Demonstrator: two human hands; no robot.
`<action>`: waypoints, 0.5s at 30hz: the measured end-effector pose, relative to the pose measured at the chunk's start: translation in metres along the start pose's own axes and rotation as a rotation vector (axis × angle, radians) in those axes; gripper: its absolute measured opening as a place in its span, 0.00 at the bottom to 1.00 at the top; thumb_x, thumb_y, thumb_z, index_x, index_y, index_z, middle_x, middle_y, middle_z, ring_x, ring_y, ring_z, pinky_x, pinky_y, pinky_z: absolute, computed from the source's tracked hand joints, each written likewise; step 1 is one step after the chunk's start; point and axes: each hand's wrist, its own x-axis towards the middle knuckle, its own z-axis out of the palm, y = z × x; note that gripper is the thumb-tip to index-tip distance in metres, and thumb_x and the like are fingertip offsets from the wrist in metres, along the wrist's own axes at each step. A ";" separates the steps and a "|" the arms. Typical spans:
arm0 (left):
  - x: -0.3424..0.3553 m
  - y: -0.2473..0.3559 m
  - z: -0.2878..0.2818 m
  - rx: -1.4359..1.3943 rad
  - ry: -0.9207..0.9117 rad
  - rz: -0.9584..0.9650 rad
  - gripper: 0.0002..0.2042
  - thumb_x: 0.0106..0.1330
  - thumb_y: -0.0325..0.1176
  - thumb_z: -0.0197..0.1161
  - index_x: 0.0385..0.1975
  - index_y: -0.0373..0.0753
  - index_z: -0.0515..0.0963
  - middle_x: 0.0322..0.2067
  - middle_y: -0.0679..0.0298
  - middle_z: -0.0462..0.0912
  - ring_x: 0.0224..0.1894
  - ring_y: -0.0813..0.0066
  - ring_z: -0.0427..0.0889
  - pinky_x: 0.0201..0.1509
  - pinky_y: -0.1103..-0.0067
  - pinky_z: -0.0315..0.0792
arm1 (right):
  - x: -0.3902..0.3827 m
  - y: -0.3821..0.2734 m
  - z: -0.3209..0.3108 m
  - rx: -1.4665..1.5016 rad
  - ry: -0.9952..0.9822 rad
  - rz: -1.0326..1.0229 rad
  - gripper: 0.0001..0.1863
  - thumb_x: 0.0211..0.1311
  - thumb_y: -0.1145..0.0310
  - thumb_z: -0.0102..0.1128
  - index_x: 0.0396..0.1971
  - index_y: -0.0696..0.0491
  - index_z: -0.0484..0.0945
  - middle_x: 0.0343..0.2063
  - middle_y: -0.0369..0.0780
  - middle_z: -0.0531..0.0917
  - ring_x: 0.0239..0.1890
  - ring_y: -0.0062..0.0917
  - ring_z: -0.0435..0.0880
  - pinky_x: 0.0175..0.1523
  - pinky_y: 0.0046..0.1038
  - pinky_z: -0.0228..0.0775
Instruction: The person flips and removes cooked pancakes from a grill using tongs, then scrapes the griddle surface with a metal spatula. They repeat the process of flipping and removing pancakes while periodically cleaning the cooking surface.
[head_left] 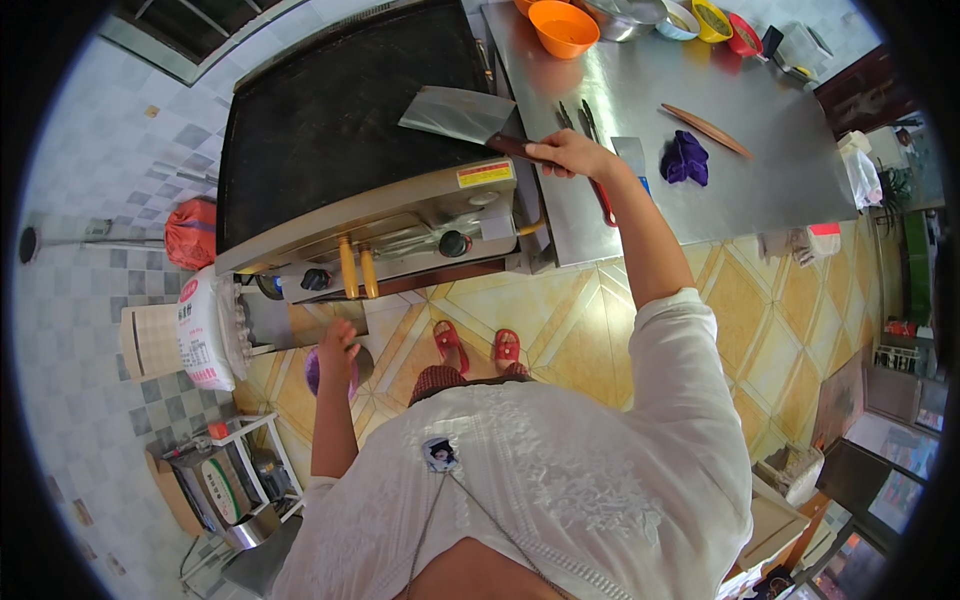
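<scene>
My right hand (575, 153) is closed around the dark wooden handle of a cleaver (458, 112). Its broad metal blade reaches left over the front right part of a large black griddle (345, 110). Whether the blade touches the griddle I cannot tell. Just beyond this hand, a pair of tongs (597, 150) with red on the handle lies on the steel table (780, 170). A flat metal scraper (630, 155) is partly hidden by my wrist. Low at the left, my left hand (338, 348) hangs with loosely parted fingers and nothing in them, above a purple round object (315, 372).
Two wooden-handled tools (358, 270) hang at the griddle's front, beside its black knobs (455, 243). On the table are a purple cloth (686, 158), a tapered wooden rolling pin (706, 130) and an orange bowl (563, 28). A white sack (205, 330) and a shelf rack (265, 440) stand left.
</scene>
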 end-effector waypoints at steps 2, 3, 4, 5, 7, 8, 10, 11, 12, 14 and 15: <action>0.003 0.030 0.020 -0.030 0.074 -0.083 0.22 0.61 0.49 0.55 0.52 0.46 0.67 0.50 0.67 0.71 0.49 0.75 0.71 0.47 0.69 0.64 | -0.014 0.019 -0.014 -0.064 0.251 0.063 0.27 0.55 0.44 0.55 0.30 0.59 0.77 0.20 0.37 0.78 0.20 0.23 0.75 0.27 0.25 0.68; 0.009 0.037 0.027 0.020 0.111 -0.081 0.21 0.61 0.50 0.55 0.49 0.46 0.69 0.47 0.68 0.73 0.47 0.77 0.72 0.45 0.71 0.65 | -0.018 0.035 -0.019 -0.147 0.418 0.078 0.29 0.55 0.43 0.55 0.32 0.59 0.76 0.22 0.39 0.78 0.24 0.26 0.77 0.31 0.27 0.70; 0.016 0.043 0.033 0.071 0.143 -0.078 0.20 0.61 0.51 0.56 0.47 0.46 0.71 0.44 0.70 0.75 0.46 0.79 0.73 0.42 0.73 0.67 | -0.022 0.056 -0.015 -0.342 0.545 0.119 0.28 0.54 0.44 0.55 0.32 0.60 0.76 0.24 0.40 0.79 0.27 0.29 0.78 0.33 0.29 0.71; 0.024 0.049 0.040 0.120 0.177 -0.074 0.19 0.61 0.52 0.56 0.45 0.47 0.72 0.41 0.71 0.77 0.45 0.81 0.74 0.40 0.75 0.68 | -0.027 0.083 -0.001 -0.542 0.669 0.157 0.28 0.53 0.44 0.56 0.32 0.60 0.75 0.27 0.42 0.79 0.30 0.33 0.79 0.35 0.31 0.72; 0.034 0.062 0.051 0.145 0.084 -0.070 0.19 0.60 0.53 0.56 0.43 0.47 0.73 0.37 0.72 0.77 0.41 0.82 0.75 0.40 0.75 0.68 | -0.034 0.113 0.028 -0.792 0.801 0.160 0.26 0.50 0.48 0.60 0.34 0.59 0.73 0.35 0.46 0.78 0.39 0.41 0.79 0.40 0.36 0.73; 0.040 0.067 0.055 0.156 0.042 -0.069 0.19 0.59 0.54 0.57 0.41 0.47 0.74 0.36 0.73 0.77 0.40 0.82 0.76 0.40 0.76 0.68 | -0.033 0.122 0.038 -0.801 0.848 0.180 0.24 0.51 0.50 0.60 0.34 0.59 0.72 0.34 0.47 0.77 0.40 0.42 0.78 0.41 0.37 0.73; 0.065 0.064 0.055 0.185 -0.052 -0.001 0.17 0.60 0.53 0.58 0.36 0.46 0.74 0.30 0.72 0.77 0.32 0.82 0.77 0.35 0.79 0.70 | -0.018 0.155 0.052 -0.809 0.952 0.156 0.19 0.53 0.56 0.57 0.34 0.58 0.71 0.34 0.48 0.77 0.40 0.43 0.77 0.42 0.39 0.72; 0.093 0.059 0.051 0.131 -0.094 0.004 0.18 0.57 0.50 0.62 0.32 0.40 0.74 0.23 0.69 0.75 0.23 0.81 0.74 0.26 0.82 0.70 | -0.009 0.175 0.050 -0.803 1.008 0.109 0.15 0.54 0.60 0.55 0.33 0.57 0.71 0.33 0.49 0.77 0.39 0.44 0.77 0.42 0.40 0.71; 0.095 0.071 0.078 0.167 -0.018 0.018 0.18 0.56 0.50 0.64 0.31 0.41 0.74 0.21 0.70 0.72 0.19 0.81 0.71 0.24 0.84 0.70 | -0.014 0.198 0.039 -0.775 1.000 0.092 0.14 0.55 0.62 0.53 0.34 0.58 0.71 0.33 0.50 0.76 0.38 0.45 0.77 0.42 0.41 0.71; 0.106 0.072 0.081 0.244 -0.029 0.032 0.18 0.56 0.51 0.63 0.30 0.41 0.74 0.21 0.71 0.71 0.20 0.83 0.70 0.24 0.82 0.70 | -0.020 0.185 0.049 -0.596 0.981 0.104 0.12 0.54 0.66 0.50 0.34 0.59 0.70 0.31 0.52 0.76 0.36 0.48 0.76 0.42 0.43 0.69; 0.098 0.065 0.072 0.215 -0.002 0.017 0.18 0.57 0.50 0.63 0.28 0.41 0.74 0.20 0.72 0.71 0.19 0.83 0.69 0.23 0.83 0.69 | -0.033 0.158 0.061 -0.470 0.945 0.151 0.11 0.54 0.68 0.49 0.35 0.59 0.69 0.31 0.53 0.76 0.35 0.50 0.75 0.42 0.44 0.67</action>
